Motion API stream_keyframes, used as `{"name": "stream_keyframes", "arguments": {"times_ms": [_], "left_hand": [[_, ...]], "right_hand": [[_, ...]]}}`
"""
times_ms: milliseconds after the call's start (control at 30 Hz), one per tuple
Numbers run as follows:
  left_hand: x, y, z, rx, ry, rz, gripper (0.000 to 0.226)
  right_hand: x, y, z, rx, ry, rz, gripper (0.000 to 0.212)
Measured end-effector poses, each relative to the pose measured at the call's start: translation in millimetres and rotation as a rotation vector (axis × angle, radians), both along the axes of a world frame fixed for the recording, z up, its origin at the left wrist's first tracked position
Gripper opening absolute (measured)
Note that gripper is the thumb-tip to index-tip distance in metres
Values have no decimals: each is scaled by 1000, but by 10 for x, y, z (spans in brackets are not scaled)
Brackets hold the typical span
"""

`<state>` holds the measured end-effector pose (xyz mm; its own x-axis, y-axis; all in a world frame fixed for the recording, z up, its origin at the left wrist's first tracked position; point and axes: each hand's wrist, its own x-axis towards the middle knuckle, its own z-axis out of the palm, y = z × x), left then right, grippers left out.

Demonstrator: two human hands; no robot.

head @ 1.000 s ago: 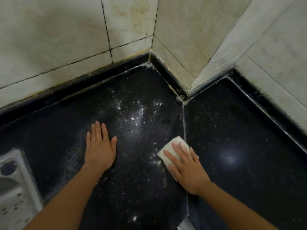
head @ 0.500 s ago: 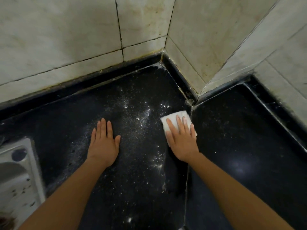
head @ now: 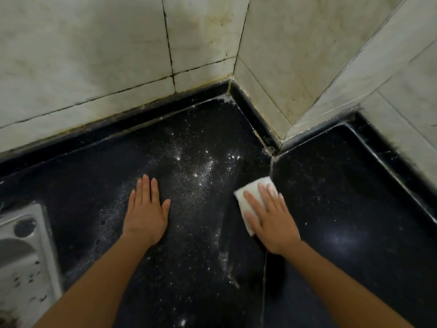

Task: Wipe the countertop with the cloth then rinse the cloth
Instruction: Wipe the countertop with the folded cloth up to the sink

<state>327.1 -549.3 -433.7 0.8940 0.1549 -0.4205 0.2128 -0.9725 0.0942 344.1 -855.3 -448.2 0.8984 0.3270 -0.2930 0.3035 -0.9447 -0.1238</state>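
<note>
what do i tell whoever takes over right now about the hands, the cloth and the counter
Left hand lies flat on the black countertop, holding nothing.
Right hand presses the white cloth flat on the countertop by the slab seam, fingers straight.
Done: a cleaner streak seems to run beside the cloth.
Left: white powder between the hands; then rinse the cloth at the steel sink, far left.

Right slab: I see bare countertop (head: pixel 354 209) right of the seam (head: pixel 272 166), open as far as the right wall (head: pixel 413 114).
Middle: a strip lies open between the left hand (head: pixel 144 216) and the right hand (head: pixel 274 223), with only flat powder (head: pixel 196 174) in it.
Back: the back wall (head: pixel 94 67) closes the far edge.
Corner: the pier (head: pixel 290 74) juts in just beyond the cloth (head: pixel 250 192).
Left: the sink (head: pixel 23 256) rim stands near the left hand, with bare counter between them.
</note>
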Motion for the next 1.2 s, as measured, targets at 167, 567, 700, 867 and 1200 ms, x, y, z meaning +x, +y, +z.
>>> {"name": "stream_keyframes", "arguments": {"times_ms": [167, 567, 700, 867, 1200], "left_hand": [[1, -3, -36, 5, 2, 15, 65], [7, -5, -7, -26, 8, 21, 64], [-2, 1, -7, -41, 0, 33, 63], [4, -1, -26, -23, -14, 40, 63], [-6, 5, -17, -57, -44, 36, 64]], "right_hand": [[864, 392, -3, -20, -3, -113, 56], [-243, 435, 7, 44, -14, 417, 52], [-67, 62, 4, -2, -52, 749, 52], [842, 219, -78, -15, -111, 174, 59], [1028, 987, -26, 12, 17, -78, 55]]}}
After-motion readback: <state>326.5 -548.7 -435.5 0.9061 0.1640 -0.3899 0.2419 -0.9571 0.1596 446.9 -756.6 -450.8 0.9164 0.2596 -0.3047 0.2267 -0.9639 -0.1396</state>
